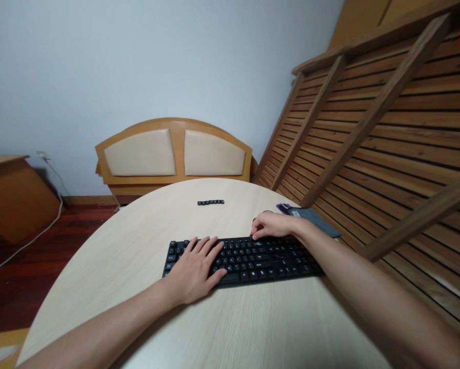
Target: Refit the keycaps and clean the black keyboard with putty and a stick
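A black keyboard (239, 261) lies on the round, light wood-grain table (137, 246). Across its left part my left hand (195, 271) rests flat with fingers spread, touching the keys. My right hand (270, 225) is at the keyboard's far edge, right of the middle. Its fingers are curled into a pinch over the top row of keys; what they hold, if anything, is hidden. Beyond the keyboard several small black keycaps (210, 202) are lined up in a short row.
Near the table's right edge lies a grey cloth item (316, 221) with a purple and black piece (285, 207) beside it. A slatted wooden frame (368, 128) leans close on the right. Behind the table stands a padded headboard (178, 148).
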A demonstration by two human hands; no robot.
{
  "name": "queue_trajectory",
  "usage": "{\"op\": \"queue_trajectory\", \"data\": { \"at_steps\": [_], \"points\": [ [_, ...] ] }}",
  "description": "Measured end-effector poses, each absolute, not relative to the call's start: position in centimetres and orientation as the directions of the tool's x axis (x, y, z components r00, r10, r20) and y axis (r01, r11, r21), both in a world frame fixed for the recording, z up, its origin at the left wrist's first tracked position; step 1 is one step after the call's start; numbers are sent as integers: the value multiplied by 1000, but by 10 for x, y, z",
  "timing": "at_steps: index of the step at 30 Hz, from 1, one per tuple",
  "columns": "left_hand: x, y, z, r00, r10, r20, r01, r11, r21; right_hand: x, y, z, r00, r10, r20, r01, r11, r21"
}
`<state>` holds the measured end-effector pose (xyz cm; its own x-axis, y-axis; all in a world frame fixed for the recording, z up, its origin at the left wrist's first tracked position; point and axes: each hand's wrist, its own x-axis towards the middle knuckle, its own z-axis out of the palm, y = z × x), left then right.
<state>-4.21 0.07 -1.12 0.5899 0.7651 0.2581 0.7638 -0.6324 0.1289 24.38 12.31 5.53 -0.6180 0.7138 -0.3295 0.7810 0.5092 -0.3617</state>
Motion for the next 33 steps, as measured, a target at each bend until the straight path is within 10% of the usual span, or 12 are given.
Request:
{"op": "queue_trajectory", "data": {
  "at_steps": [33],
  "points": [
    [-40,0,-5,591,781,204,776,-619,119,211,154,57,-500,790,-355,866,473,-165]
  ]
}}
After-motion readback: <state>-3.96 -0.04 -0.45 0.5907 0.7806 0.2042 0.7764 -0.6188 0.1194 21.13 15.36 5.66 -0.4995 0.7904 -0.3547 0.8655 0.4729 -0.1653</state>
